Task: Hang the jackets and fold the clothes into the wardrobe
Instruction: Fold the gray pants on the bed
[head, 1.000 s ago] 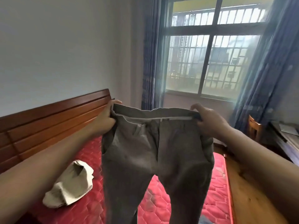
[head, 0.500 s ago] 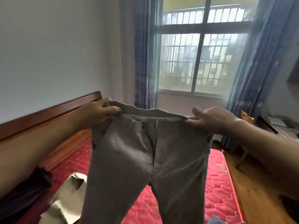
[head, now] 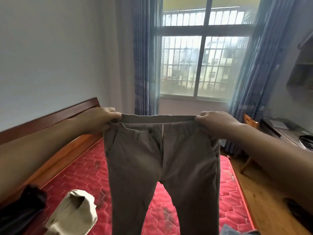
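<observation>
**Both hands grip the trousers at the waistband**

From the head camera, our left hand (head: 100,119) and our right hand (head: 218,122) are both closed on the grey-brown trousers (head: 162,167), each one pinching 1 end of the waistband with curled fingers. We hold the waistband stretched flat and level in front of us, and the 2 legs hang straight down over the red mattress (head: 81,170). On the mattress, at the lower left, lie a crumpled beige garment (head: 74,212) and, just beside it, a dark garment (head: 22,206). Behind the trousers we see the wooden headboard (head: 50,119), the barred window (head: 203,65) with blue curtains (head: 144,65), and at the right a wooden chair (head: 250,122) near a desk (head: 288,131).
</observation>
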Demonstrator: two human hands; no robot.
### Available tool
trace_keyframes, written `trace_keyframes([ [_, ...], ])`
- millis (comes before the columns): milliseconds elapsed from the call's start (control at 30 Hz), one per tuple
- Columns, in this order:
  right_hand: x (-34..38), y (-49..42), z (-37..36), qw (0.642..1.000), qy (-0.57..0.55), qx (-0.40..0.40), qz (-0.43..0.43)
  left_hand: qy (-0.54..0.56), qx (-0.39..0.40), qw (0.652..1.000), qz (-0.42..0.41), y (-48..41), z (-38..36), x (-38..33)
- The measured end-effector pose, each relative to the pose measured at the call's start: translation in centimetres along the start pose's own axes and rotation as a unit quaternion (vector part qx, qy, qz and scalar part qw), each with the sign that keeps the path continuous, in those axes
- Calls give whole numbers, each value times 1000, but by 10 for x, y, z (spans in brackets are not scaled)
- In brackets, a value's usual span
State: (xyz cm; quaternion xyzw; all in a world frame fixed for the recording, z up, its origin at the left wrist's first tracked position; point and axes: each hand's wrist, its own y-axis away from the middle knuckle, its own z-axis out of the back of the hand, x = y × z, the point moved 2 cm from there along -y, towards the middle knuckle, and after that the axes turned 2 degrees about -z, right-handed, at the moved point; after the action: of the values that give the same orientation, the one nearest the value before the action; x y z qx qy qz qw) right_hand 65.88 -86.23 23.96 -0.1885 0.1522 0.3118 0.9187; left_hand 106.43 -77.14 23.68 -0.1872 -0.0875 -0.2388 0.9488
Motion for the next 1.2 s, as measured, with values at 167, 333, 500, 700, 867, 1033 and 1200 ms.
trace_keyframes([
  [167,-5,2,16,997,41,-61,-35,79,-74,994,10,-11,14,10],
  [333,-32,10,53,959,26,-273,-76,275,-274,915,113,-18,57,24],
  [500,-38,1,82,938,41,-320,-128,415,-361,805,223,-37,67,24],
  [700,-28,-1,71,946,6,-289,-144,394,-262,859,195,-34,68,13],
  [867,-22,0,70,958,-19,-260,-119,446,-165,868,143,-32,75,1],
  [1033,-21,6,63,970,1,-228,-88,287,-124,949,29,-21,64,-12],
  [1200,-30,10,56,971,44,-229,-44,18,-236,962,-133,-18,59,-17],
])
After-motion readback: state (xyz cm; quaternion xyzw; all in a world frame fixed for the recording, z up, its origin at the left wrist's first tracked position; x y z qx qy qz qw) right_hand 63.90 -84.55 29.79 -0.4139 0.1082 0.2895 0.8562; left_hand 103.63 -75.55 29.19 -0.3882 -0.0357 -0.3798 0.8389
